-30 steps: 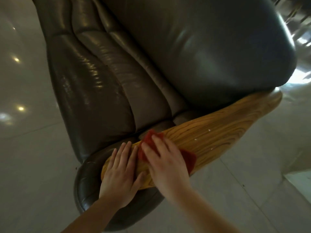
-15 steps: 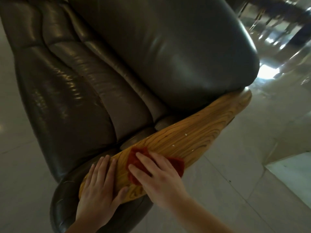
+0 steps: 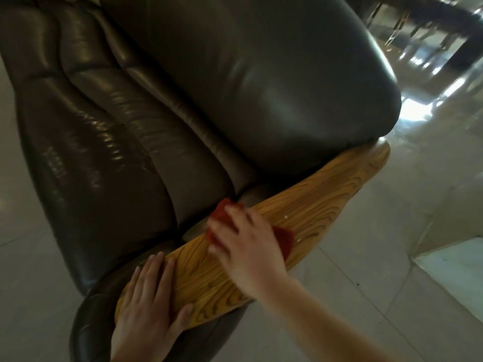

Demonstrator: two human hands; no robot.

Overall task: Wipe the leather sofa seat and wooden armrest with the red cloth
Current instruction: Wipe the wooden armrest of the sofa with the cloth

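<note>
A dark leather sofa seat (image 3: pixel 99 158) fills the left and middle of the head view, with its big back cushion (image 3: pixel 261 82) above. The light wooden armrest (image 3: pixel 313 199) runs diagonally from lower left to upper right. My right hand (image 3: pixel 248 244) presses the red cloth (image 3: pixel 283 237) flat on the middle of the armrest, and cloth shows on both sides of the hand. My left hand (image 3: pixel 149 307) lies flat with fingers together on the near end of the armrest, holding nothing.
Pale glossy floor tiles (image 3: pixel 379 257) surround the sofa. A white raised slab (image 3: pixel 457 267) sits at the right edge. Dark furniture legs (image 3: pixel 423 24) stand at the top right, behind the sofa.
My right hand has slid the red cloth up the armrest, away from my left hand. A gap of bare wood now lies between the hands. The view shifted slightly.
</note>
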